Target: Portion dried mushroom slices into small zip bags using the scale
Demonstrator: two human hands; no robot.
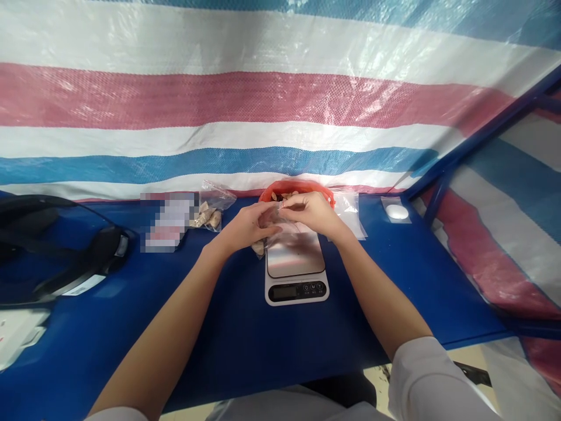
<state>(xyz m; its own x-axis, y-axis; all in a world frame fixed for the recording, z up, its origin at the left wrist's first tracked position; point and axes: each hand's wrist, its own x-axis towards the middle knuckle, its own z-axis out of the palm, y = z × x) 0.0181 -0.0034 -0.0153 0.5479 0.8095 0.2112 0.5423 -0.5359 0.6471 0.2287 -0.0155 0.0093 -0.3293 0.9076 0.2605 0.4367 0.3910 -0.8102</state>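
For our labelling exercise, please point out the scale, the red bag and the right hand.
Scale [296, 261], head view: on its metal plate.
Red bag [312, 187], head view: on its rim.
Right hand [314, 211], head view: on its back.

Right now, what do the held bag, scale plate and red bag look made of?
Held bag: probably thin, glossy plastic film; see-through.
Scale plate: likely stainless steel, smooth, with silvery, streaked reflections.
Red bag: likely soft plastic; glossy, crumpled rim.

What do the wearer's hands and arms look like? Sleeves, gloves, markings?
Left hand and right hand: ungloved, no watch or bracelet visible. Right sleeve: plain, pale whitish, ending near the elbow. Left sleeve: also pale, mostly out of frame.
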